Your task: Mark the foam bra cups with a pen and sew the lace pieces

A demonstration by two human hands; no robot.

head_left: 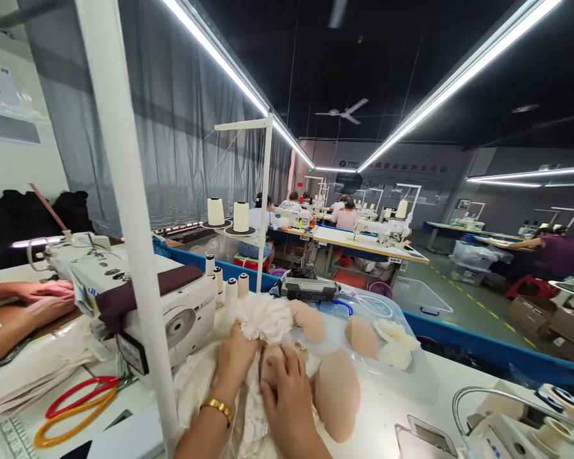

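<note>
My left hand (236, 360), with a gold bracelet at its wrist, is closed on gathered cream lace fabric (268, 317); its fingertips are hidden under the ruffles. Close beside it, my right hand (287, 386) lies over a beige bra cup (268, 366), its fingers spread and slightly bent. More cream fabric (196, 382) is heaped beneath and left of my hands. Just to the right lies a larger beige bra cup (337, 394). Farther back, beige cups (362, 336) and pale cream pieces (396, 344) rest on a clear plastic tray (414, 376).
A white pole (138, 242) rises at my left. Beyond it stand a sewing machine (182, 319) and a co-worker's hands (48, 299). Red-and-orange-handled scissors (76, 408) lie front left. Thread cones (231, 290) stand behind. Machine parts (516, 433) occupy the front right.
</note>
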